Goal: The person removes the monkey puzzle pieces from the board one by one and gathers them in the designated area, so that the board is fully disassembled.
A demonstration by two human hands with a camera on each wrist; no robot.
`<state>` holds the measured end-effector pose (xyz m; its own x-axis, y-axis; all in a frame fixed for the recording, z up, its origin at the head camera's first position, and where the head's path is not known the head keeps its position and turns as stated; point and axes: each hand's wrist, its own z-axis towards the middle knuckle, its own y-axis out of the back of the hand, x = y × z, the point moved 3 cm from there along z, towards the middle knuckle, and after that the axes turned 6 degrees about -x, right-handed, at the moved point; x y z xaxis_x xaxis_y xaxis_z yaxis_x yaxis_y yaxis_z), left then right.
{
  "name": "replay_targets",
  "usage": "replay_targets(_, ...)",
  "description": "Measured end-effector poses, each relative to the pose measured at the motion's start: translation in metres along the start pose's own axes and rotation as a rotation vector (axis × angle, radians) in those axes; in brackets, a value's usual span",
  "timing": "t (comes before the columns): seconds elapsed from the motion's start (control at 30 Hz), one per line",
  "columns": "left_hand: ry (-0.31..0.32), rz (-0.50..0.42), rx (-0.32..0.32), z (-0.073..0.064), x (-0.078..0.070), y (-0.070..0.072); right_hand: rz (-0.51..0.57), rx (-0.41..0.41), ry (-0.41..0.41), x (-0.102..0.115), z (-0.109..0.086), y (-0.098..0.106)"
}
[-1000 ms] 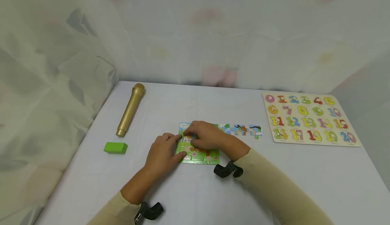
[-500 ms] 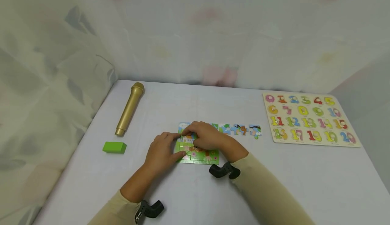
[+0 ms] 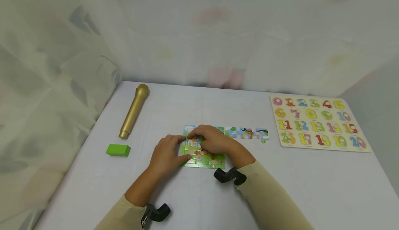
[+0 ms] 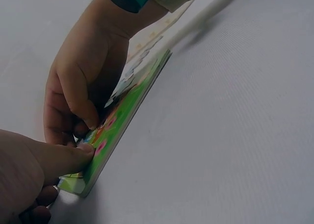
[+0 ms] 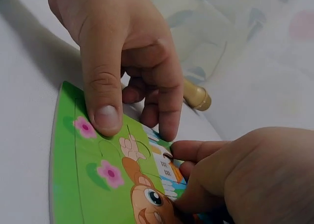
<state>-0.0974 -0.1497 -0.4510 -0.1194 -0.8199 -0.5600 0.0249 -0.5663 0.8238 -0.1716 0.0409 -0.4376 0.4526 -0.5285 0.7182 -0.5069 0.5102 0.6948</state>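
Observation:
A small jigsaw puzzle [image 3: 202,163] in a green-edged board lies mid-table, showing a monkey, flowers and a house. My left hand [image 3: 165,155] spans its left edge; in the right wrist view the left thumb [image 5: 107,120] presses flat on the green part while the fingers reach the edge. Over the upper part is my right hand [image 3: 213,140], its index finger and thumb bent around a house piece [image 5: 167,167] set in the picture. The right palm hides the board's upper right. Loose puzzle pieces [image 3: 247,133] lie in a row right of the board.
A gold toy microphone [image 3: 134,112] lies at the back left, with a green block [image 3: 118,150] in front of it. At the right is a wooden number board [image 3: 318,124]. Patterned cloth [image 3: 199,43] hangs behind the white table.
The right forearm and wrist have shifted slightly left, and the right thumb sits a little farther right, showing more of the house. The left hand stays at the board's left edge.

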Motion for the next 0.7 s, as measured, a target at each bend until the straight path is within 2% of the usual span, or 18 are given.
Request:
replay_targets(0.3, 0.007, 0.015, 0.000, 0.0005, -0.0015, -0.0002, 0.037, -0.014, -0.012, -0.0035, -0.0007, 0.0006)
replay_targets(0.5, 0.015, -0.003, 0.007, -0.0007, -0.0027, 0.0009, 0.110, -0.019, -0.044, -0.0053, -0.0027, 0.0009)
replay_targets(0.7, 0.014, 0.016, 0.005, 0.0004, -0.0025, 0.0006, 0.181, -0.039, -0.006, -0.0049, -0.0035, 0.0011)
